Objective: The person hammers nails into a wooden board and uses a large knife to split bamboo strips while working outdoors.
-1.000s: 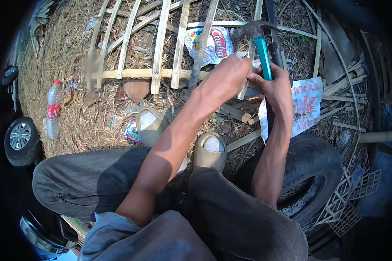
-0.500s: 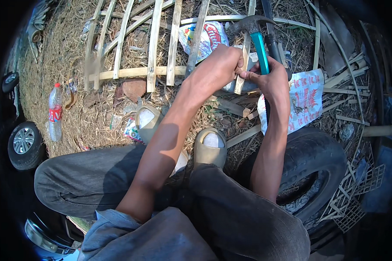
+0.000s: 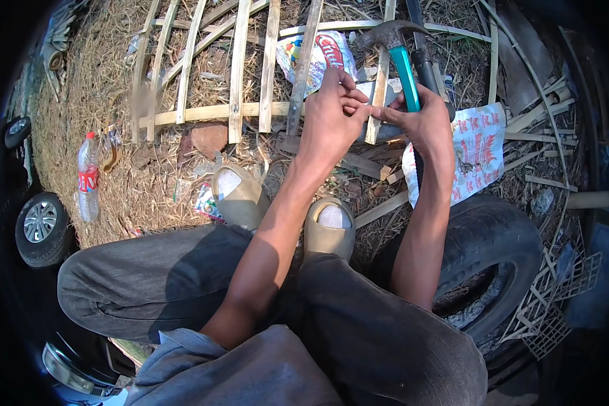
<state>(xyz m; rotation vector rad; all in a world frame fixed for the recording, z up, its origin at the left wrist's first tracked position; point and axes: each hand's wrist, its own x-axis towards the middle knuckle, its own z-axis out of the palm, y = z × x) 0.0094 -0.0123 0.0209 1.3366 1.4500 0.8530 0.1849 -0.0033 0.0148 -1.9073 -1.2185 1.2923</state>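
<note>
My right hand [image 3: 423, 125] is closed around the teal handle of a claw hammer [image 3: 402, 71]. The hammer's dark metal head points away from me, across a pale wooden slat [image 3: 380, 88]. My right thumb reaches left over the slat's near end. Facing it, my left hand [image 3: 333, 115] has thumb and forefinger pinched together, almost touching the right thumb, with the other fingers loosely curled. Whatever sits in that pinch is too small to make out. The slat belongs to a frame of several upright slats joined by a crosspiece [image 3: 206, 114].
Straw covers the ground. A printed white sack [image 3: 479, 159] and an old tyre [image 3: 490, 240] lie at the right, with a plastic lattice [image 3: 548, 331] beyond. A colourful wrapper [image 3: 328, 57] rests under the slats. At the left stands a plastic bottle [image 3: 88, 183] with a red cap.
My left hand has turned and shifted slightly left, its upper fingers now raised and loosened from a fist-like curl. The right hand keeps its hold on the hammer, which has barely moved.
</note>
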